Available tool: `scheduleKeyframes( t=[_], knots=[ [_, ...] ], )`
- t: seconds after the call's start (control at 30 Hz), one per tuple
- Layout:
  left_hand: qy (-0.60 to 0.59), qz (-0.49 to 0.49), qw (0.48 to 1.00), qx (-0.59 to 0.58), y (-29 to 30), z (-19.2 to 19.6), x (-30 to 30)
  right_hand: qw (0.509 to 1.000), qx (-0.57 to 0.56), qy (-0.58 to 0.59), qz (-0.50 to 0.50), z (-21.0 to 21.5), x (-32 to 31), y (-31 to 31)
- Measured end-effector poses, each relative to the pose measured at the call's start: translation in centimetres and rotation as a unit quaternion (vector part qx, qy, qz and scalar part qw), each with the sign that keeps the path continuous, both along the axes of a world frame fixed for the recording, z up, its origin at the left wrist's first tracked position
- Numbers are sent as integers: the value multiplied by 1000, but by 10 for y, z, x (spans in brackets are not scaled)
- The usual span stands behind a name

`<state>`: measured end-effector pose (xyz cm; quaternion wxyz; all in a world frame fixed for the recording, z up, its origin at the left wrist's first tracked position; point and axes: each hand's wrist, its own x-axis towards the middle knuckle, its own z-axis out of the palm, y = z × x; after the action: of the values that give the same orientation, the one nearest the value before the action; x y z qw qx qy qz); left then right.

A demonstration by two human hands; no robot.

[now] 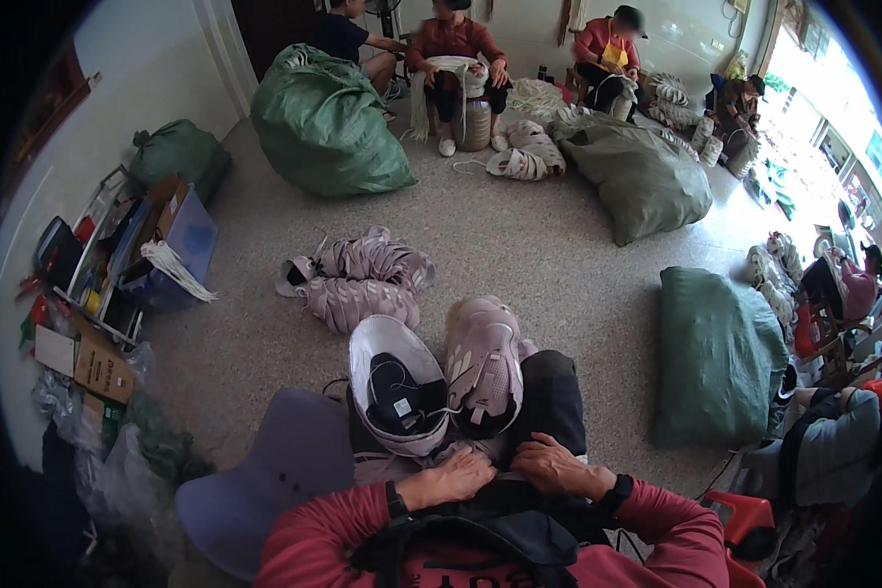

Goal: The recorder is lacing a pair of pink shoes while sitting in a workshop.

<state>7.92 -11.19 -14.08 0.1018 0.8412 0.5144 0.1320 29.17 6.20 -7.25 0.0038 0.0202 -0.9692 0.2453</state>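
Two pale pink shoe uppers stand across my lap. The left one (369, 365) shows its pale lining and a dark insole-like piece with a small white label, and a thin thread curls over it. The right one (486, 343) has its laced, striped outside showing. Just below them, my left hand (453, 478) is closed over pale pink material at my lap. My right hand (562, 467) is close beside it, fingers curled inward. What either hand pinches is hidden under the fingers. On the floor ahead lies a bundle of nested pink uppers (363, 304).
Large green sacks stand at the far middle (328, 122) and right (720, 358), with an olive one (642, 171) beyond. A blue bin (181, 250) with white cords is at left. A purple chair (274, 470) adjoins my lap. Several people sit working at the back and right.
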Motion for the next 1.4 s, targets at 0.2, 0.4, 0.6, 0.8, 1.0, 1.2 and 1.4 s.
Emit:
scheduleKeyframes(
  t=[0.2,0.4,0.6,0.8,1.0,1.2,1.4],
  knots=[
    [-47,5,989,137,-21,8,-3,984,-168,50,28,-21,-13,-10],
    [-239,149,957,69,-28,93,-13,979,-180,33,-89,11,-19,-11],
    [-230,376,896,57,-106,96,-35,984,-160,-36,-62,3,-13,-17],
    [-150,319,932,83,-121,85,-33,980,-121,-137,-75,28,-18,-35],
    [-57,256,965,10,-86,65,-40,988,-123,-81,-43,12,-13,-29],
    [84,148,985,-40,-54,53,-52,967,-228,-88,-72,18,-26,-10],
    [175,89,977,79,-48,51,-45,982,-174,70,-35,9,-25,-8]
  ],
)
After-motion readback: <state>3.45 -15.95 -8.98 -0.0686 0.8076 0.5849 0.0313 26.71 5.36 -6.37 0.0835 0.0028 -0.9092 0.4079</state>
